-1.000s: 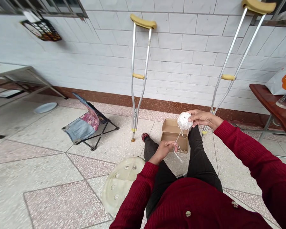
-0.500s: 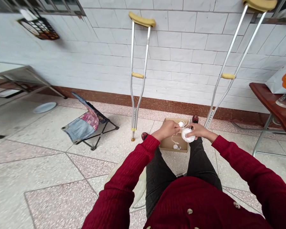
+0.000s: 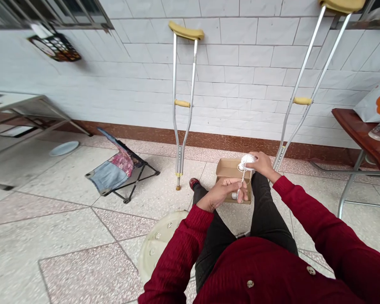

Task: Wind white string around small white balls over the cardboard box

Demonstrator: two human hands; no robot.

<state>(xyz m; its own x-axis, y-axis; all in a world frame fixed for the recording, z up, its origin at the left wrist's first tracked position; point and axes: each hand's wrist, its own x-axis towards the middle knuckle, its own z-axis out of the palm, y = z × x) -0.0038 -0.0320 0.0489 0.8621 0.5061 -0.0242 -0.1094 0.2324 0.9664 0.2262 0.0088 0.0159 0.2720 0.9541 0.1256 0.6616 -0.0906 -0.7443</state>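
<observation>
My right hand (image 3: pixel 262 164) is closed around a ball of white yarn (image 3: pixel 248 161), raised over the far right corner of a cardboard box (image 3: pixel 229 167). Strands of yarn (image 3: pixel 243 176) run down from the ball to my left hand (image 3: pixel 226 192), which pinches them between thumb and fingers nearer to my body. A small white bundle (image 3: pixel 234 196) shows beside the left fingers, partly covered by them; I cannot tell whether it lies in the box or hangs from the strand. The open box sits on the floor between my feet.
Two crutches, a nearer-middle crutch (image 3: pixel 183 104) and a right crutch (image 3: pixel 302 101), lean on the tiled wall. A folding stool (image 3: pixel 110 173) stands left, a pale round stool (image 3: pixel 158 236) by my left leg. At right is a reddish-brown table (image 3: pixel 351 126).
My left hand has come down and toward me, while my right hand with the yarn ball has risen away. The strands between them are now stretched out. The view has shifted slightly.
</observation>
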